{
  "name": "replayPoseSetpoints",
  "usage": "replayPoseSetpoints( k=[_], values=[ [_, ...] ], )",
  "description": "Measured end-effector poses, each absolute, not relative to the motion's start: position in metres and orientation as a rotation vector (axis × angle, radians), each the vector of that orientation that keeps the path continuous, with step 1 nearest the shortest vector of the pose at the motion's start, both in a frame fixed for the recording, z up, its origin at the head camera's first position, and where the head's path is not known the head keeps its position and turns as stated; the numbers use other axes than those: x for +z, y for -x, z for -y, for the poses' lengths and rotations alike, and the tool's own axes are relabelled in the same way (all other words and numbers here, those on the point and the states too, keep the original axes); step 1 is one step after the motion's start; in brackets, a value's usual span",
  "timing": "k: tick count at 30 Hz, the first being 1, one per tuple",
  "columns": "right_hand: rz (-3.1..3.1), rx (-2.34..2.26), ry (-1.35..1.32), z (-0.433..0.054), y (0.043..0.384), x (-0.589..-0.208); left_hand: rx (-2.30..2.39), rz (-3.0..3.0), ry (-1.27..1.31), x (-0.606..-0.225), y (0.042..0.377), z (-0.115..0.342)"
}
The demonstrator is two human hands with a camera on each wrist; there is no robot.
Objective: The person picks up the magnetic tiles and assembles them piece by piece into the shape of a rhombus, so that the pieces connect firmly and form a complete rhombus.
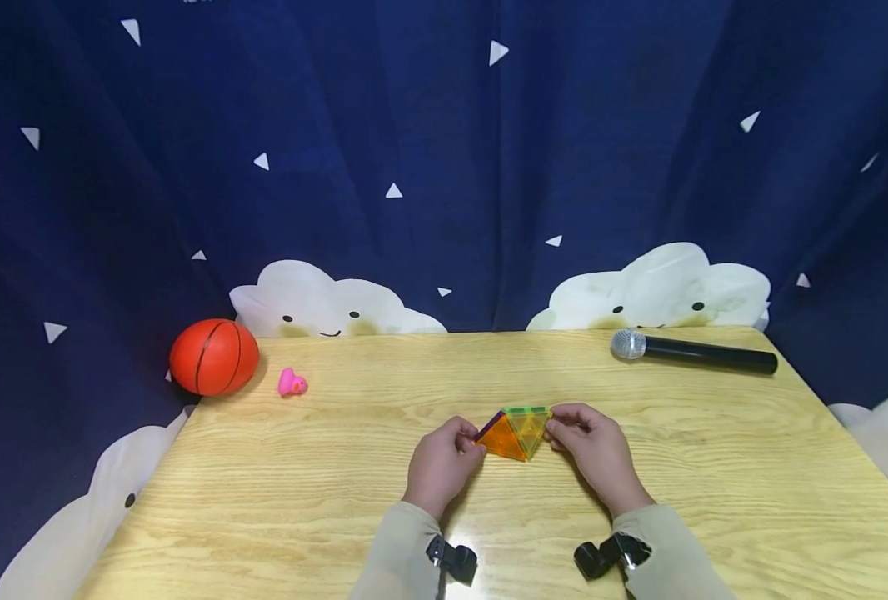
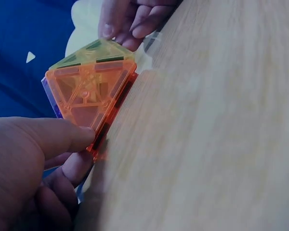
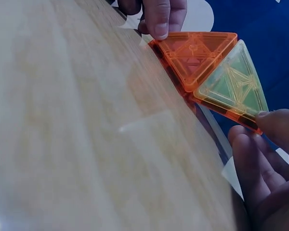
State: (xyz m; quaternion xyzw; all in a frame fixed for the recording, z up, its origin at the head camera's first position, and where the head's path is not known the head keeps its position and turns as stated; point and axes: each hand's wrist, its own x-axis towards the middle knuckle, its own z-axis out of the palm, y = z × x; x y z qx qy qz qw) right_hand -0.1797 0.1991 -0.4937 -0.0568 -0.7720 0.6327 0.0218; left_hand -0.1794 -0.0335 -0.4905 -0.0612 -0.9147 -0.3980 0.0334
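Several see-through triangular magnetic tiles form a small tilted shape between the two hands, close over the table. My left hand [image 1: 444,467] pinches the outer corner of the orange magnetic tile [image 2: 89,91] between thumb and fingers. On the other side, my right hand [image 1: 597,450] pinches the outer corner of the yellow magnetic tile [image 3: 231,86] with thumb and fingertips. Orange and yellow tiles meet along a sloping edge. Behind the orange one, a purple tile [image 2: 52,98] shows as a thin strip. A green edge [image 1: 528,410] runs along the top at the back.
A red ball [image 1: 214,357] sits at the table's back left corner, with a pink toy duck [image 1: 291,382] beside it. At the back right lies a black microphone [image 1: 702,352] with a silver head. A dark blue curtain [image 1: 444,167] hangs behind the wooden table [image 1: 301,500].
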Motion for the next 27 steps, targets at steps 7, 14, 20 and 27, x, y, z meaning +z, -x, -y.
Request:
replayPoseSetpoints(
  k=[7, 14, 20, 27],
  values=[
    [2.417, 1.962, 0.164, -0.198, 0.185, -0.494, -1.223, 2.785, 0.163, -0.491, 0.195, 0.037],
    [2.422, 2.014, 0.129, -0.202, 0.186, -0.494, -1.275, 2.814, 0.138, -0.493, 0.198, 0.036],
    [2.465, 1.995, 0.114, -0.204, 0.188, -0.5, -1.307, 2.794, 0.191, -0.501, 0.194, 0.038],
    [2.788, 1.512, -0.136, -0.233, 0.178, -0.501, -1.267, 2.831, 0.495, -0.507, 0.183, 0.071]
  ],
)
